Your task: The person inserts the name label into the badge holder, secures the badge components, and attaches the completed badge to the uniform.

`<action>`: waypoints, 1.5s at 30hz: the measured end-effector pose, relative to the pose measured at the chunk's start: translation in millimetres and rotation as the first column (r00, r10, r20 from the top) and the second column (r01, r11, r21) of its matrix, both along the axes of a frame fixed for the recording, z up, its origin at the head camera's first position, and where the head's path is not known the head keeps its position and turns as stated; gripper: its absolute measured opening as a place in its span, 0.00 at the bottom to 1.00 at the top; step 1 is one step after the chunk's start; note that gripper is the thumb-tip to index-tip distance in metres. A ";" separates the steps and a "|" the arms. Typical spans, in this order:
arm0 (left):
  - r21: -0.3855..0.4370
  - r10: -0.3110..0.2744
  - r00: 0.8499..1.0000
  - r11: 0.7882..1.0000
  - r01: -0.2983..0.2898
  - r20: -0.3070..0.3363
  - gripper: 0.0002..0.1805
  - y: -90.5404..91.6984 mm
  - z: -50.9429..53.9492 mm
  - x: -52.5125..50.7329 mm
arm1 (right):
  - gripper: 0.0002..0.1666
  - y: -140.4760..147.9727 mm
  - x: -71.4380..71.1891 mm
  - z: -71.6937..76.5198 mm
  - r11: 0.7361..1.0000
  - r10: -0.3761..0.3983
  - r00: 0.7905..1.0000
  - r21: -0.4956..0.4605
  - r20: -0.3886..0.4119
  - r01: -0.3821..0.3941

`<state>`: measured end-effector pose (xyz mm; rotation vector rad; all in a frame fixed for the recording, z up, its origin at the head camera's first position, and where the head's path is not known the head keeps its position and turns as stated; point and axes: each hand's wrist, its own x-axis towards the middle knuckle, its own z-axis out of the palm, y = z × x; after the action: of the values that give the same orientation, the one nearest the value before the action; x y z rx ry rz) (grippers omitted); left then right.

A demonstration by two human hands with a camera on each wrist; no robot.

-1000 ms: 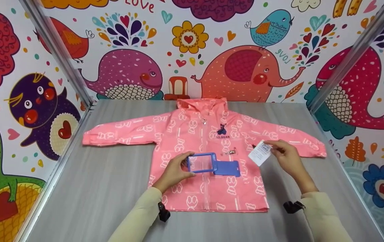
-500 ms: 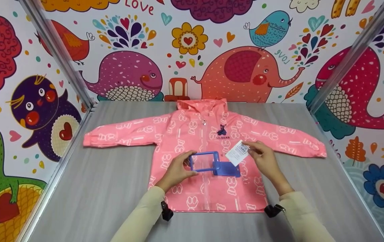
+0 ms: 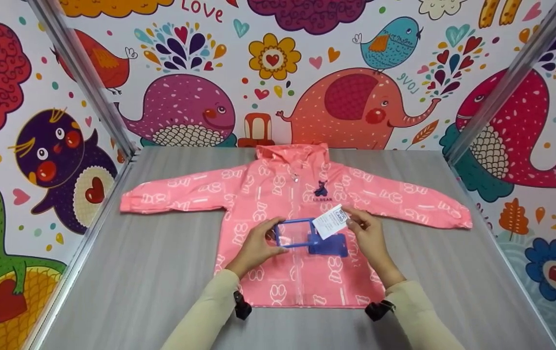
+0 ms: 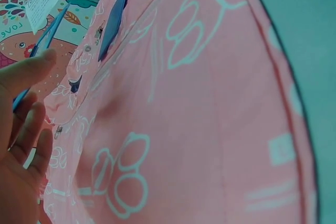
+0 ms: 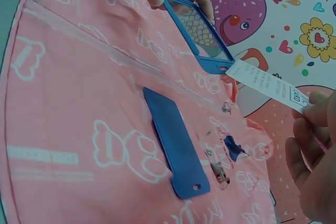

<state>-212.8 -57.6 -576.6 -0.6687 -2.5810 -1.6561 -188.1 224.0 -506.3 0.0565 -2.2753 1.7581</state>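
Over the front of the pink jacket (image 3: 263,294), my two hands are way closer together than they were a second ago. What's changed is the white card (image 3: 329,223): it was out to the right by the sleeve, and now it's right up at the right end of the blue frame (image 3: 293,221). My right hand (image 3: 371,238) has it pinched by one corner, thumb against index finger, other fingers loosely curled. My left hand (image 3: 258,245) has hardly budged, thumb and fingers pinching the frame's left edge so the clear window stays open to view. From the head view the card overlaps the frame's corner, but I honestly can't tell if they touch. It's tilted too, not square with the frame. The blue cover (image 3: 333,246) is lying on the jacket, same spot as before, near a metal clip (image 5: 220,174). My read: card and frame are close enough to be matched up, so I'd say the angle of the card matters most now.
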 end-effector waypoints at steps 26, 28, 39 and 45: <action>0.016 0.001 1.000 1.000 -0.002 0.027 0.44 1.7 -1.2 0.6 | 0.15 -21.5 13.2 -29.2 0.990 -0.136 0.990 0.030 -0.046 0.138; 0.014 -0.001 1.000 1.000 0.001 0.028 0.44 1.7 -0.9 0.4 | 0.15 -21.9 13.6 -29.6 0.990 -0.131 0.990 0.043 -0.049 0.133; 0.011 -0.016 1.000 1.000 0.016 0.024 0.44 1.8 1.0 -0.7 | 0.14 -23.6 14.1 -30.9 0.992 -0.077 0.992 0.093 -0.096 0.086; -0.004 -0.017 0.999 1.000 0.017 0.030 0.44 3.6 1.7 -0.8 | 0.14 -25.6 13.5 -30.6 0.993 -0.037 0.996 0.109 -0.075 0.045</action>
<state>-213.5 -54.1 -574.9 -0.6737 -2.6074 -1.6786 -174.6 198.4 -536.9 0.0930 -2.3031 1.5818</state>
